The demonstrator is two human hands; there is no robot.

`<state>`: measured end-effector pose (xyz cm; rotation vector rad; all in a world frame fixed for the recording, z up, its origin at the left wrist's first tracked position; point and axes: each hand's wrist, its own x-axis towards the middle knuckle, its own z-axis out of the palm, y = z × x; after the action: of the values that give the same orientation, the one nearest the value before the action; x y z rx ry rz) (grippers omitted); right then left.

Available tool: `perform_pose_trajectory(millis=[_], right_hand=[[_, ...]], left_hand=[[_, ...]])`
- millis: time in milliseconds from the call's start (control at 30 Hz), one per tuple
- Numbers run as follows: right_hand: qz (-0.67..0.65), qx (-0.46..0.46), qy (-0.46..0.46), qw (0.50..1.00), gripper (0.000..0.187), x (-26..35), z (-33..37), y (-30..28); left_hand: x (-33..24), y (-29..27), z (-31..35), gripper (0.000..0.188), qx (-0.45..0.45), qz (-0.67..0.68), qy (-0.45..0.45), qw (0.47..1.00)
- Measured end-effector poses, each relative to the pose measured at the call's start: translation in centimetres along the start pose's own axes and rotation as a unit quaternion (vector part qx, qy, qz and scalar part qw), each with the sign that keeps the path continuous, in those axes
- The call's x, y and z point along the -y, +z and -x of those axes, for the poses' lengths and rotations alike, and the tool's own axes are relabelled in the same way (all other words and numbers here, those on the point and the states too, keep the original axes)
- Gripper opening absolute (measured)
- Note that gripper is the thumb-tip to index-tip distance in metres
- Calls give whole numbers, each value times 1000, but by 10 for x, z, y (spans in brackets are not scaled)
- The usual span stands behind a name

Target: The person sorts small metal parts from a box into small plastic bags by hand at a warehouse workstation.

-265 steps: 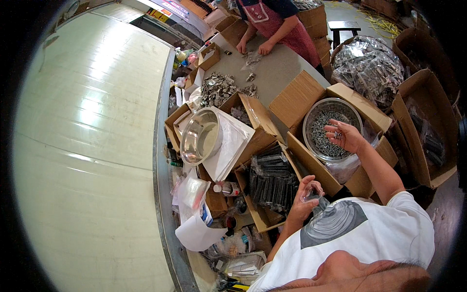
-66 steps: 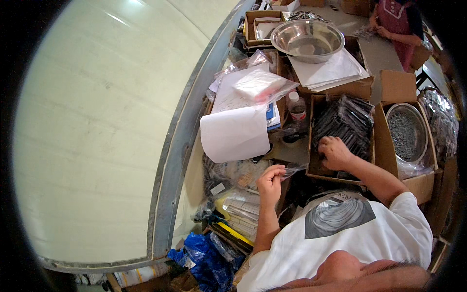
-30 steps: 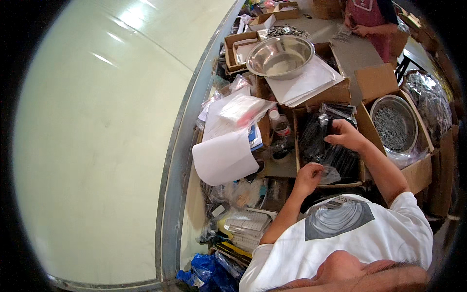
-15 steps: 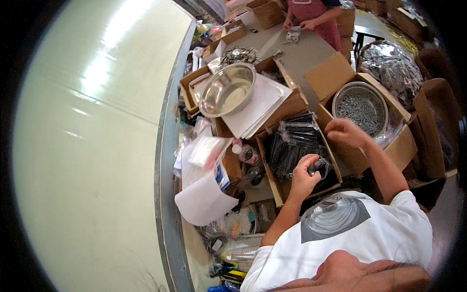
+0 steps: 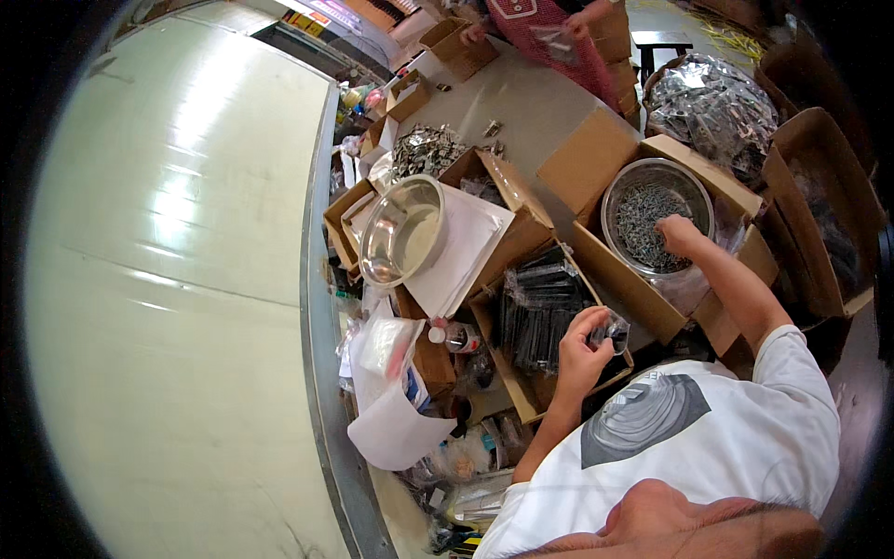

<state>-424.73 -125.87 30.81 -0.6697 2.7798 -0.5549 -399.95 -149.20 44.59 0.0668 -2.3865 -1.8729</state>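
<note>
My left hand point(image 5: 583, 352) is curled around a small clear plastic bag point(image 5: 613, 328), just above the near right corner of a cardboard box point(image 5: 518, 396). Long black plastic-wrapped strips point(image 5: 540, 312) fill that box. To the right, my right hand point(image 5: 681, 236) reaches into a round metal bowl point(image 5: 612, 219) of small grey metal pieces point(image 5: 647, 210) that look like screws. Its fingers are drawn together at the heap, and the fingertips are hidden. The bowl stands inside an open cardboard box point(image 5: 579, 174).
An empty steel bowl point(image 5: 382, 238) rests on white sheets point(image 5: 475, 233) at the left. Beyond lies a pile of metal parts point(image 5: 424, 152). A co-worker in a red apron point(image 5: 549, 42) stands across the table. A heap of shiny packets point(image 5: 712, 107) is far right.
My right hand has gone from beside the box of black strips into the bowl of metal pieces. My left hand still holds the clear bag. The whole view has shifted.
</note>
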Motion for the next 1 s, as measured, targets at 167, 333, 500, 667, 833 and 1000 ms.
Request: perform_pose_trajectory(millis=[167,333,500,667,833,1000], right_hand=[[-591,-14,183,785,8,-16,0,-21],[-860,54,148,485,32,-10,15,-45],[-904,95,23,415,41,-9,20,-51],[-907,82,25,411,45,-5,24,-55],[-894,89,7,438,52,-5,25,-51],[-888,104,9,448,54,-3,24,-52]], left_hand=[[-16,6,-1,39,11,9,-20,1000],[-29,12,-4,40,26,49,-20,998],[-17,22,-6,40,42,54,-35,997],[-13,29,-8,39,45,49,-41,997],[-14,35,-8,39,31,55,-50,997],[-11,41,-8,38,19,46,-48,998]])
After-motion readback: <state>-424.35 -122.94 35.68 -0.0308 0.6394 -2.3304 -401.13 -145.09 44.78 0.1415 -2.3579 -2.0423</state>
